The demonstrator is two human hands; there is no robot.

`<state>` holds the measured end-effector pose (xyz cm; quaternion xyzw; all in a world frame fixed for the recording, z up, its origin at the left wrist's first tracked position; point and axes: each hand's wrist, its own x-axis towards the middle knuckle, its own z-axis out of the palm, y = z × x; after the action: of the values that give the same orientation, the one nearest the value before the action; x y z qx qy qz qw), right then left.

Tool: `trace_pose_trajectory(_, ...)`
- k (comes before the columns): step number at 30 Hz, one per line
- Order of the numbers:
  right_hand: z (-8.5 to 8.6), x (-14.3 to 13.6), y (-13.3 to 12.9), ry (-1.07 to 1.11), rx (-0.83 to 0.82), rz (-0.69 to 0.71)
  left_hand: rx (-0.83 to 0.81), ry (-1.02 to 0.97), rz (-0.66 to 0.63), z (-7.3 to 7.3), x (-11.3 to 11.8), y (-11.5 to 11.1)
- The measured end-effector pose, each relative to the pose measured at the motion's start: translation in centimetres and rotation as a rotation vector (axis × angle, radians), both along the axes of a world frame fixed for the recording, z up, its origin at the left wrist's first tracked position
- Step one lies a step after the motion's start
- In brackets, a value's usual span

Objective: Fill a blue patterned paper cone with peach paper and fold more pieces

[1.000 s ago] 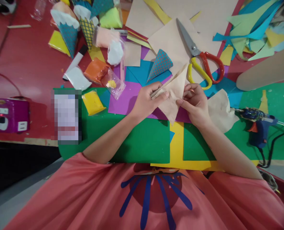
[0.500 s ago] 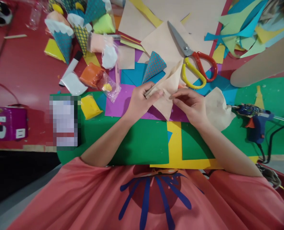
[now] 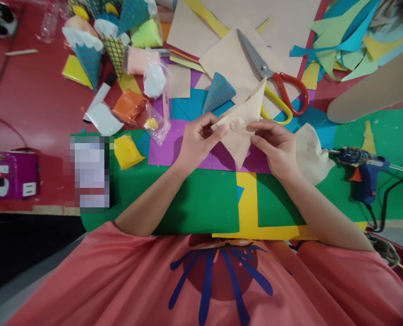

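A beige piece of cloth [image 3: 241, 142] with zigzag-cut edges hangs between my two hands over the purple sheet [image 3: 174, 147]. My left hand [image 3: 201, 138] pinches its left edge, thumb on top. The thumb and fingertips of my right hand [image 3: 275, 144] are closed on its right edge. Behind the cloth lie a blue checked cone [image 3: 219, 92] and large scissors [image 3: 263, 69] with one red and one yellow handle; the cloth covers part of the yellow one. Another crumpled beige cloth [image 3: 310, 154] rests just right of my right hand.
A blue glue gun [image 3: 366, 181] lies on the green sheet [image 3: 337, 203] at the right, near a beige roll [image 3: 374, 90]. Clay packets [image 3: 128, 151], decorated cones [image 3: 88, 56] and a marker [image 3: 101, 95] are at the left. Paper scraps [image 3: 344, 40] pile up at the back right.
The cloth has turned and opened out more between my hands, its top point moving right over the yellow handle. My right hand has shifted slightly to the right.
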<state>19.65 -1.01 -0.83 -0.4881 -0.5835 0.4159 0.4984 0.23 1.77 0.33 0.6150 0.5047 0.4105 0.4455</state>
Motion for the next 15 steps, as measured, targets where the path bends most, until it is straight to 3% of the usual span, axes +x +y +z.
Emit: trace_pose_trajectory(15, -0.18, 0.08, 0.06, -0.013, -0.063, 0.024, 0.023, -0.017, 0.082, -0.61, -0.13, -0.1)
